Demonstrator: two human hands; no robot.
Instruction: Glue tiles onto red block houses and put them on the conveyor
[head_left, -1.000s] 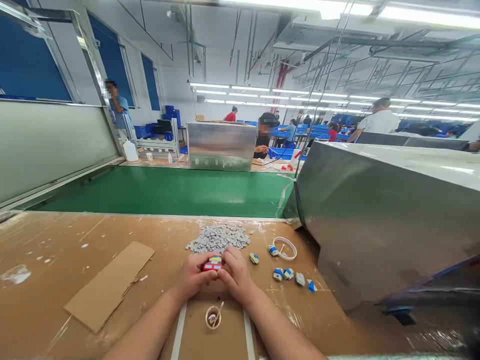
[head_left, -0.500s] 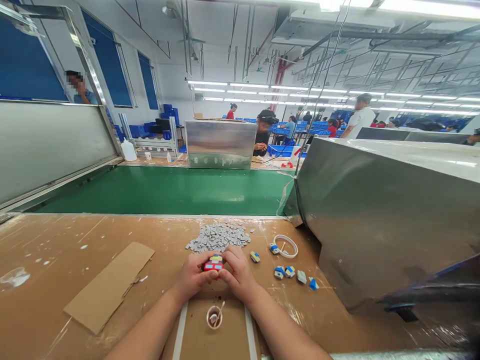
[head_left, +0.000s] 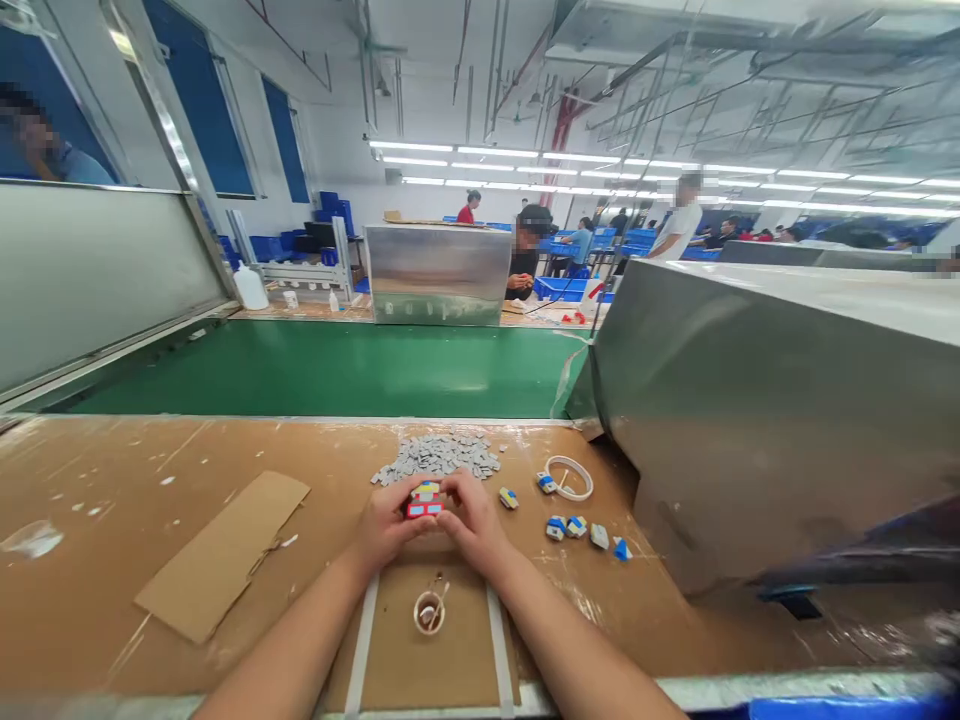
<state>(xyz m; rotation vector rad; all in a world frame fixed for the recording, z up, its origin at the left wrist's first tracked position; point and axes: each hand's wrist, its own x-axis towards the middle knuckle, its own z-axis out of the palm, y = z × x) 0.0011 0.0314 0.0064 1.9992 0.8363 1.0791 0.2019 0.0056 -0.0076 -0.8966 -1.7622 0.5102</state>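
A small red block (head_left: 425, 510) with pale blue panels and a yellow-and-grey top is held between my two hands, over the near side of the grey pile. My left hand (head_left: 386, 522) grips its left side, thumb low and fingers behind. On its right side, my right hand (head_left: 474, 520) pinches it the same way. Just beyond the fingers lies a heap of flat grey pieces (head_left: 439, 456). Closer to me, a small cup (head_left: 429, 613) with brownish contents and a thin white stick stands on a taped cardboard sheet (head_left: 397, 670).
Several small blue, yellow and grey blocks (head_left: 576, 527) lie to the right, near a white ring (head_left: 589, 472). Cardboard (head_left: 225, 555) rests at left. Beyond the bench runs a green belt (head_left: 330, 370). A large metal housing (head_left: 787, 430) bounds the right side. A co-worker (head_left: 525, 260) sits opposite.
The camera view has shifted slightly, so the bench sits a little higher in the picture. Both hands keep their hold on the red block. A person in white has moved left in the background.
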